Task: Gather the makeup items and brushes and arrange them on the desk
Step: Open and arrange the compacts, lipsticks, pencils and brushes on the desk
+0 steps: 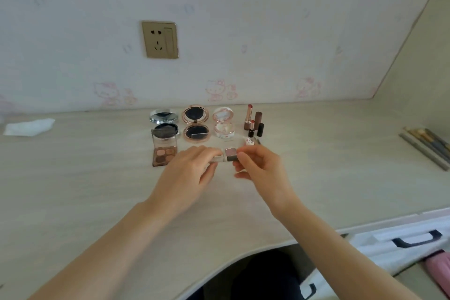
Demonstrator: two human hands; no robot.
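Both hands hold a small clear eyeshadow case [229, 154] with a mauve pan, low over the desk [97, 178]. My left hand [187, 173] grips its left end and my right hand [258, 168] pinches its right end. Behind it, a row of open makeup stands near the wall: a silver compact [163, 122], a rose-gold compact [196, 126], a clear pink compact [223, 123]. Two uncapped lipsticks [250, 120] with their caps stand at the right. An open brown eyeshadow palette [164, 151] lies left of my left hand.
Several makeup brushes [428, 146] lie at the desk's right edge. A crumpled white tissue [29, 126] sits far left. A wall socket [160, 39] is above the row. A white bag with dark handles [414, 241] is below the desk's curved front edge.
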